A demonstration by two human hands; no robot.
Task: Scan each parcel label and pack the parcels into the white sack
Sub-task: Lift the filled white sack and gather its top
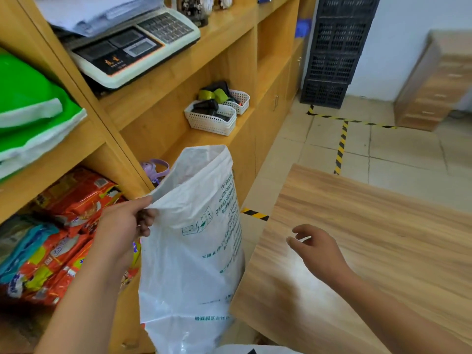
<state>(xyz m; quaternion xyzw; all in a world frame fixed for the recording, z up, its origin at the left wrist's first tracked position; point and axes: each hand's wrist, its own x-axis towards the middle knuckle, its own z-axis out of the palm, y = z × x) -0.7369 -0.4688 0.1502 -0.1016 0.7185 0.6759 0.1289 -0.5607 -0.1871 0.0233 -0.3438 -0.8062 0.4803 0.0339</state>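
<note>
The white sack [194, 251] with green print stands upright between the wooden shelving and the table, its mouth gaping at the top. My left hand [125, 226] grips the near rim of the sack mouth and holds it up. My right hand [316, 247] hovers over the left part of the wooden table [370, 251], fingers loosely spread and holding nothing. A white edge of something with a black mark [252, 350] peeks in at the bottom of the frame. No scanner is in view, and the inside of the sack is hidden.
Wooden shelving [178, 72] on the left carries a weighing scale [135, 47], white baskets [212, 118], green bags [30, 108] and orange packets [63, 226]. Black crates [337, 47] are stacked by the far wall. Yellow-black tape [341, 146] marks the tiled floor; a drawer unit [434, 83] stands far right.
</note>
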